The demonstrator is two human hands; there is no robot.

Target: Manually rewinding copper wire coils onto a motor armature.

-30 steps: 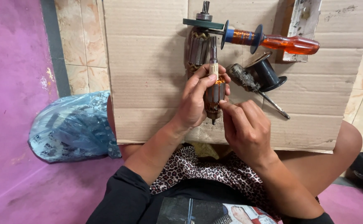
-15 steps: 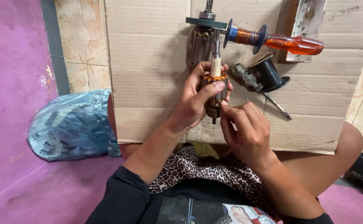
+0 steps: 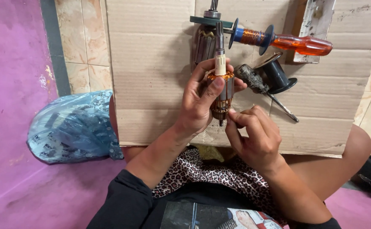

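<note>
I can't see the armature mid-section, left hand covers it. Above it, 2nd rotor's shaft cut by top edge. Right hand fingertips' pinch too small to tell.

A flat sheet of brown corrugated cardboard lies on the tiled floor before the person's knees. At its far edge lies a grey wound motor armature, and just right of that an orange-handled screwdriver carrying a spool of copper wire. Nearer, a black round cup sits beside a dark-handled tool. Left of the sheet lies a crumpled blue plastic bag. Above the sheet's near middle, the left hand holds a small copper-wound armature upright, the right hand just below it.
</note>
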